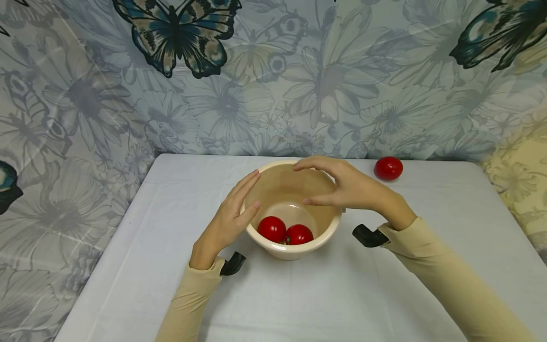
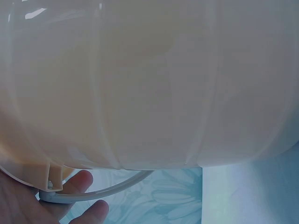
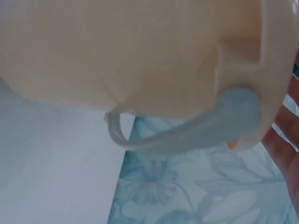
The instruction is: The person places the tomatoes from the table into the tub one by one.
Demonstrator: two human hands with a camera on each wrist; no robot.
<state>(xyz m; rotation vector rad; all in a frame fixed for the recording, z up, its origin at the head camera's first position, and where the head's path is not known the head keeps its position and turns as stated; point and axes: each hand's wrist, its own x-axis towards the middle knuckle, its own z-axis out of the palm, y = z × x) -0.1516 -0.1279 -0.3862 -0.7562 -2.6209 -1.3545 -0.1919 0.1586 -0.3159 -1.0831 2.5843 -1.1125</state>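
A cream bucket (image 1: 295,194) stands on the table, two red tomatoes (image 1: 271,229) lying against its near inner wall. My left hand (image 1: 226,218) rests along the bucket's left rim, fingers extended; in the left wrist view its fingertips (image 2: 81,182) show beside the grey bail handle (image 2: 112,190). Over the right rim reaches my right hand (image 1: 342,186), thumb and fingers spread apart above the bucket's mouth with nothing between them. Its fingers (image 3: 282,140) appear past the rim in the right wrist view, near the handle's hinge (image 3: 240,109).
Another red tomato (image 1: 388,168) sits at the table's back edge, right of the bucket. A white cloth covers the table (image 1: 299,304). Behind it hangs a grey fabric (image 1: 265,104) printed with flowers and butterflies. Black wrist cameras (image 1: 369,236) protrude from both sleeves.
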